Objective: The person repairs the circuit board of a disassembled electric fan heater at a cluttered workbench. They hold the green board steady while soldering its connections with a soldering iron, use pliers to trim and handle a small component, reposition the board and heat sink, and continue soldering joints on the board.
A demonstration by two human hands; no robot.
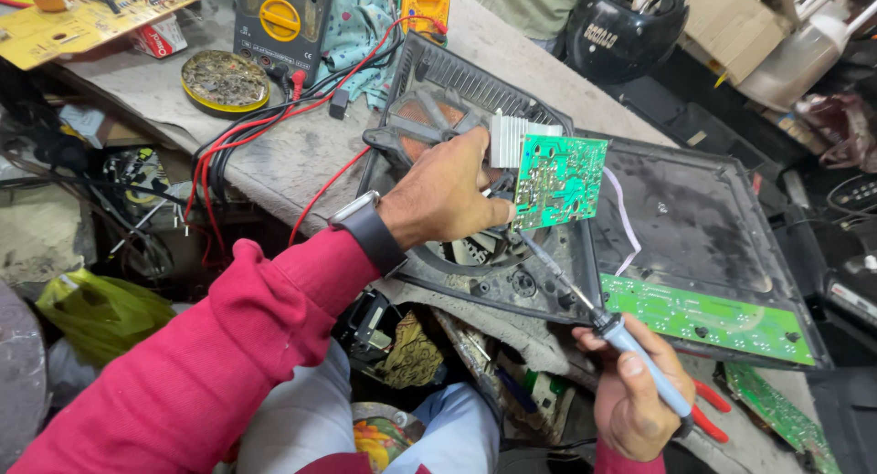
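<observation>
Two hands are in the frame. The left hand (448, 193), in the centre, is closed on one small green circuit board with a ribbed silver heat sink (558, 180), holding it tilted above the open black plastic appliance housing (512, 278). The right hand (633, 396), at the lower right, is wrapped around one soldering iron with a grey-blue handle (639, 355), and its thin metal tip reaches up to the lower edge of that board. One long green circuit strip (703, 314) lies on the dark lid panel to the right. On the desk (274, 154) at the upper left I count one dark multimeter with a yellow dial (279, 22), one round yellow tin (225, 79) and one yellow board (82, 22).
</observation>
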